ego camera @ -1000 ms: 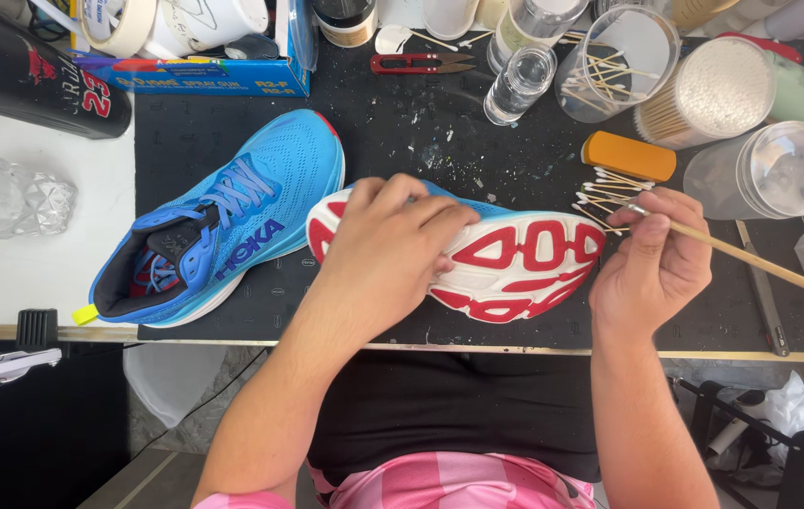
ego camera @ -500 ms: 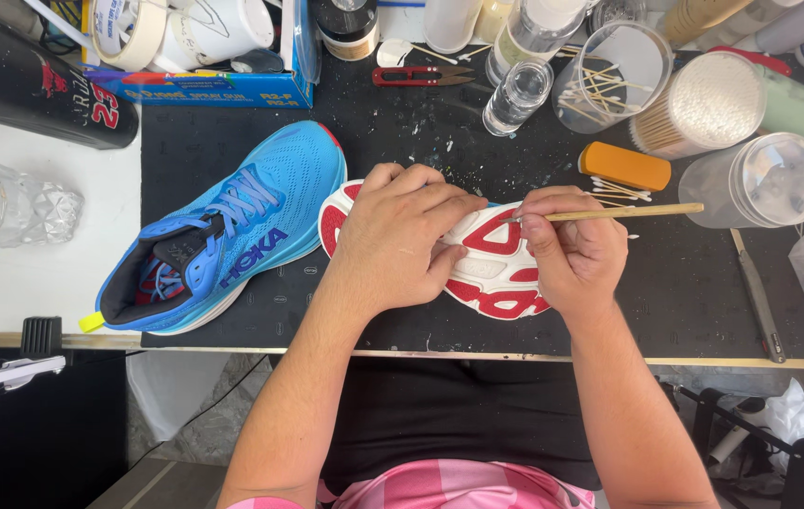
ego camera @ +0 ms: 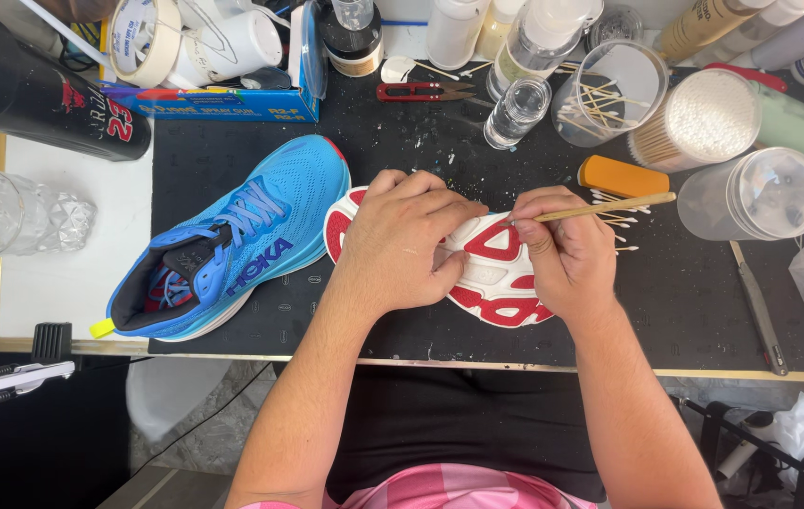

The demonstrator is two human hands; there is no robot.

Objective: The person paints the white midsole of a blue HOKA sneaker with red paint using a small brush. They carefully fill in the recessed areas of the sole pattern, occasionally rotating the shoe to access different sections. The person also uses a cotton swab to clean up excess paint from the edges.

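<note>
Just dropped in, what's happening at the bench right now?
A person's left hand presses down on an upturned shoe with a red and white sole, on the black mat. The right hand holds a thin wooden stick, its tip at the sole. The matching blue shoe sits upright alongside.

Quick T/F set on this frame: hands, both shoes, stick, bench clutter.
1. The left hand presses on the upturned shoe. True.
2. The right hand holds scissors. False: it holds a thin wooden stick; the red snips lie untouched at the back.
3. The blue shoe lies sole up. False: its upper and laces face the camera.
4. The sole under the hands is white and red. True.
5. The orange block sits left of the blue shoe. False: it sits to the right, past the stick.
</note>
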